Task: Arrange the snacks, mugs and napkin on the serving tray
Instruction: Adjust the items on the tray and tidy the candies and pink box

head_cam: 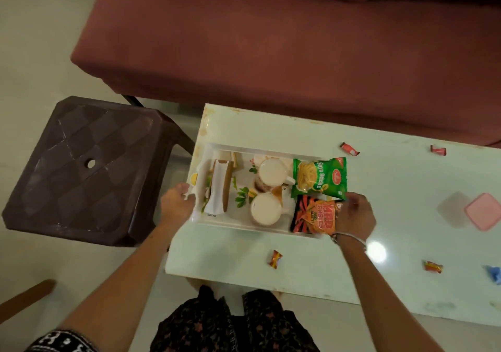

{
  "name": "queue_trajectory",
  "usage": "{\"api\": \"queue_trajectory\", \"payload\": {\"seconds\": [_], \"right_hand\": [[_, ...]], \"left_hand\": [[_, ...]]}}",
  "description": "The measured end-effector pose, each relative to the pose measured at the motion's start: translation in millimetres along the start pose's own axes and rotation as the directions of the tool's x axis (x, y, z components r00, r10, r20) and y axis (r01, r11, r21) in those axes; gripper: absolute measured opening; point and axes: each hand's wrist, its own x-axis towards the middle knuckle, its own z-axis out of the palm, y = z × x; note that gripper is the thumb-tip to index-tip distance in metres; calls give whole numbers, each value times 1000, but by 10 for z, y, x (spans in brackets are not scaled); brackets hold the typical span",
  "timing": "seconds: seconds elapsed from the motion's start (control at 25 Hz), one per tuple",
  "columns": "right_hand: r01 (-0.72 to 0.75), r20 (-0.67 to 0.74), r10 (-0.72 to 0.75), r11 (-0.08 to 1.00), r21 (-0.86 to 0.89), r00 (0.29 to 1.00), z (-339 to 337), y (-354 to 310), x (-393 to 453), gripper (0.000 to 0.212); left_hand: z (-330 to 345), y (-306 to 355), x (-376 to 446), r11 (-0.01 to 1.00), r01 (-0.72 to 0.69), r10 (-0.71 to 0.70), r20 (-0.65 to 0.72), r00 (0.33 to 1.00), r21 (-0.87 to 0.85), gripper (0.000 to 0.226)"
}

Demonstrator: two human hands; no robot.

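Observation:
A white serving tray [244, 222] with a leaf print lies on the pale table. It holds a folded white-and-brown napkin [220, 186] at its left end. Two white mugs [272, 174] [265, 209] stand in the middle. At its right end lie a green Soya Sticks packet [320, 177] and an orange-and-black snack packet [314, 214]. My left hand [177, 202] grips the tray's left rim. My right hand [353, 216] is closed at the tray's right end, over the edge of the orange packet; the rim beneath it is hidden.
Small wrapped candies [349, 148] [438, 150] [275, 259] [433, 266] are scattered on the table [393, 189]. A pink lid [484, 210] and a blue item [494, 274] sit at the right. A brown plastic stool [86, 167] stands left; a maroon sofa [271, 39] lies behind.

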Motion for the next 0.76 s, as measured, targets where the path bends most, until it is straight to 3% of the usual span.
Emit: {"api": "queue_trajectory", "payload": {"seconds": [0.08,0.16,0.28,0.36,0.48,0.56,0.76], "right_hand": [[-117,-62,117,993,5,991,-158,259,313,22],[-294,-29,296,955,39,955,-221,495,574,23],[-603,258,551,767,219,794,-165,772,830,14],[-708,427,587,671,220,688,-50,834,870,15],[-768,527,619,632,105,582,175,850,887,9],[-804,589,626,590,71,511,291,858,911,16],[-825,717,550,562,61,427,448,815,965,21]], "left_hand": [[7,-38,49,999,34,-33,-26,999,18,31],[46,-82,125,997,70,-69,-37,997,19,26],[126,-135,288,991,132,-131,-32,991,19,20],[180,-153,412,986,167,-167,-29,986,6,18],[298,-156,587,982,190,-189,-24,982,22,26],[382,-141,682,975,221,-221,-23,975,-4,32],[460,-169,867,910,356,-370,-30,928,-211,34]]}}
